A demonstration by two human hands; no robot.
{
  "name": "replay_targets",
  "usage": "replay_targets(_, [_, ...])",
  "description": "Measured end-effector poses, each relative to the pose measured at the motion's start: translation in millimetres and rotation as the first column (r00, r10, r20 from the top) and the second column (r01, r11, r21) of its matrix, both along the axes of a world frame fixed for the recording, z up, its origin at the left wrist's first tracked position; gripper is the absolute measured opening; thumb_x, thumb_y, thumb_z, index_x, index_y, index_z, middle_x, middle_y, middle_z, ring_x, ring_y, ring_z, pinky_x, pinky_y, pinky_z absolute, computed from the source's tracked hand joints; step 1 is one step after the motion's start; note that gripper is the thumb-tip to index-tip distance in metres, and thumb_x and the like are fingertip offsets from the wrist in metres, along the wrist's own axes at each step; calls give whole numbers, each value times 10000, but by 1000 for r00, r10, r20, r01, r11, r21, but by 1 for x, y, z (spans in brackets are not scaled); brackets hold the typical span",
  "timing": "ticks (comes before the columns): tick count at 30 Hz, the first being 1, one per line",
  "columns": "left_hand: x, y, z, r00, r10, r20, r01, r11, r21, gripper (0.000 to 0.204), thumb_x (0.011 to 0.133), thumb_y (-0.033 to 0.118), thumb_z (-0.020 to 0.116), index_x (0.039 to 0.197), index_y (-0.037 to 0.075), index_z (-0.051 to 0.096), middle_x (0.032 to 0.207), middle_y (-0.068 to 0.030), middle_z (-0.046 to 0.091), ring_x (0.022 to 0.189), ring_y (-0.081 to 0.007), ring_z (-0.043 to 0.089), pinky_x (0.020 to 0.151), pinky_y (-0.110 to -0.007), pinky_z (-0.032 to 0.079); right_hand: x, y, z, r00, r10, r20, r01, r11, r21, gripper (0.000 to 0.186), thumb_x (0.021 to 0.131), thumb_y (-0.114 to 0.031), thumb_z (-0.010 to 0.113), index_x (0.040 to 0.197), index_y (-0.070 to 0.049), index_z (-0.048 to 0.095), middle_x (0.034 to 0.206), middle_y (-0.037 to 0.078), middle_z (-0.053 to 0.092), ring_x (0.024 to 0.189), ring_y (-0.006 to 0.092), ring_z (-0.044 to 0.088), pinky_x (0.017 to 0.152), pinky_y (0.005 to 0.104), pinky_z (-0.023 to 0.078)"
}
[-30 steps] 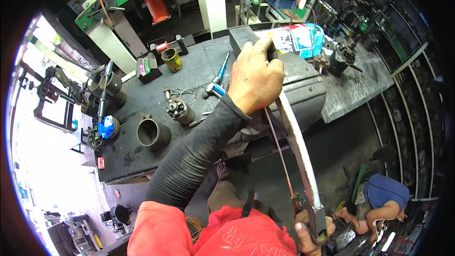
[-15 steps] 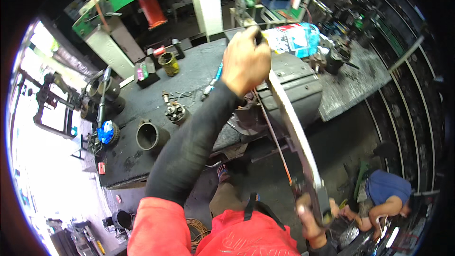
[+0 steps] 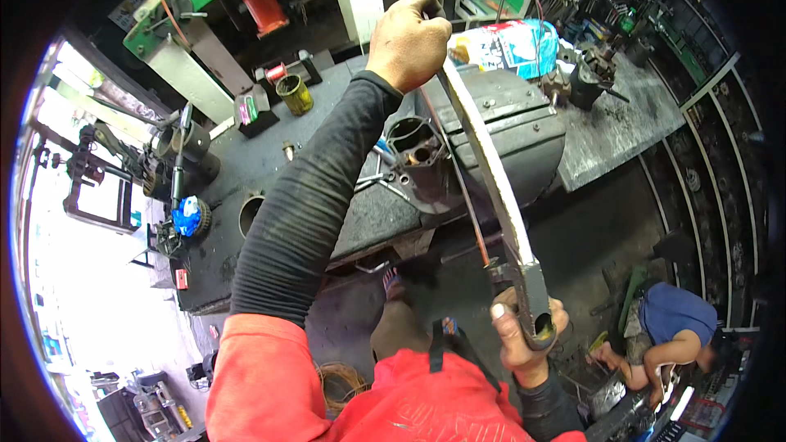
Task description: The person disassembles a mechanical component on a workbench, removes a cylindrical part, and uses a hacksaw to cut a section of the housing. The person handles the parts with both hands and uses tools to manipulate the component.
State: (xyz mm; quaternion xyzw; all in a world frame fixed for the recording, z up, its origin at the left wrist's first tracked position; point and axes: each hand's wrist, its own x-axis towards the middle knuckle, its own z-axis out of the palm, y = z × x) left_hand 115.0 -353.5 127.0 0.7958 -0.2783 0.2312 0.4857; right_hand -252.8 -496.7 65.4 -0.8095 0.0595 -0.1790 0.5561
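A hacksaw point(image 3: 485, 160) with a long pale frame slants from the upper middle to the lower right. My left hand point(image 3: 409, 42) is closed round its far end. At the near end my right hand point(image 3: 528, 329) grips the handle, thumb showing. The thin blade runs along the left side of the frame. It passes beside a hollow metal housing point(image 3: 419, 154) with an open top and a round part inside. The housing stands against a big dark bench vise point(image 3: 520, 127); whether the blade touches it, I cannot tell.
On the dark workbench point(image 3: 221, 258) are a yellow-stained can point(image 3: 294, 94), a metal cylinder point(image 3: 250, 213) partly behind my sleeve, and blue-wrapped material point(image 3: 188, 217). A colourful plastic bag point(image 3: 512, 47) lies behind the vise. Another person point(image 3: 675, 315) crouches on the floor at lower right.
Both my hands and the hacksaw have moved away from me and slightly left. More of the metal housing shows now, while my left forearm covers part of the cylinder on the bench.
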Motion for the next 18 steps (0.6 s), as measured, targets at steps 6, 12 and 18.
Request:
replay_targets(6, [-33,-10,-27,984,38,-175,-32,999,42,352,862,194,603,1150,15,699,1182,-283,695,1134,-427,655,982,-503,504,-28,-5,-3,996,39,86,-37,999,-27,159,815,-116,760,781,-11,645,615,66,605,518,192,605,537,320,489])
replay_targets(12, [3,-4,-10,960,27,279,-79,981,177,213,854,177,612,983,19,672,1017,-248,711,929,-441,674,806,-507,534,4,3,6,997,-72,-9,72,990,124,169,831,-101,736,745,-25,611,600,58,576,488,176,551,504,325,450])
replay_targets(18, [-52,-17,-2,971,39,-234,-41,999,-3,150,813,134,563,848,-10,589,734,-148,558,734,-216,563,715,-350,479,-16,2,17,995,36,91,-36,999,-3,207,812,-121,731,700,-6,600,572,74,561,492,185,572,536,311,489])
